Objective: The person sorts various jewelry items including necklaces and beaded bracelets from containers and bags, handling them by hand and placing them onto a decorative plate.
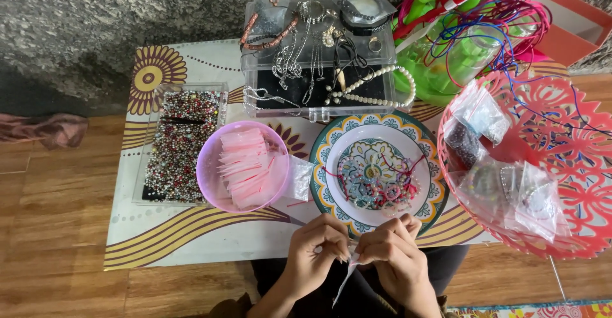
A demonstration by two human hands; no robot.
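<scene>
Right down at the near edge, both hands are pressed close together over the person's lap. The left hand [317,249] is curled, fingertips pinched on the top of a small clear plastic packet [344,281], and the right hand [394,254] pinches the same packet from the other side, knuckles nearly touching the left. The packet hangs down between the wrists, thin and see-through; what is inside it I cannot tell.

Just beyond the fingertips sits a patterned plate [379,174] with a tangle of coloured bead bracelets [376,184] heaped in its middle. Off beyond the left hand, a lilac bowl [242,167] holds a stack of pink-edged packets [245,165], and a loose clear packet lies between bowl and plate. Further out on that side, a clear tray [182,142] is packed with tiny mixed beads.

Beyond the right hand, a red openwork basket [561,165] carries several clear bags of beads [503,190]. Furthest away, a clear box [319,59] is draped with chains, a white pearl strand [376,91] and bracelets, and coloured cords [484,31] spill over green plastic pieces beside it. Everything rests on a white mat [191,235] with yellow swirls.
</scene>
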